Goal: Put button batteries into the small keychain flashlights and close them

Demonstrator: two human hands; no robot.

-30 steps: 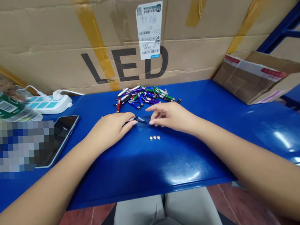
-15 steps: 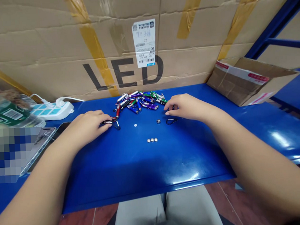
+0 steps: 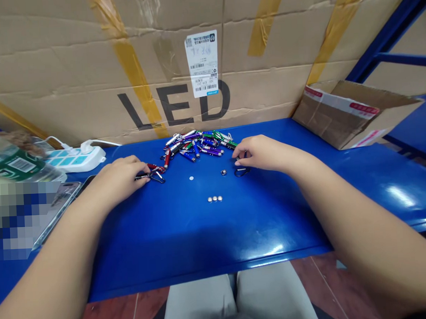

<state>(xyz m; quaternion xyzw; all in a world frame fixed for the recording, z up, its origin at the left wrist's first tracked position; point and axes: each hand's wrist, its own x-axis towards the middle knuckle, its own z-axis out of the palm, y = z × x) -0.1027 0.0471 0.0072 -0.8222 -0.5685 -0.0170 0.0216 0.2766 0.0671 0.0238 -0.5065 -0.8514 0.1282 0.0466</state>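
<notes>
One black loop (image 3: 241, 172), close by right hand (image 3: 257, 151), near metal piece (image 3: 224, 172)

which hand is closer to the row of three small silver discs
Right: the right hand is beyond the three discs and slightly to their right; the left hand is farther off, well to their left.

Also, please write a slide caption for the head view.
Left hand and right hand by a colourful heap of small tubes, three silvery discs lined up nearer the camera.
</notes>
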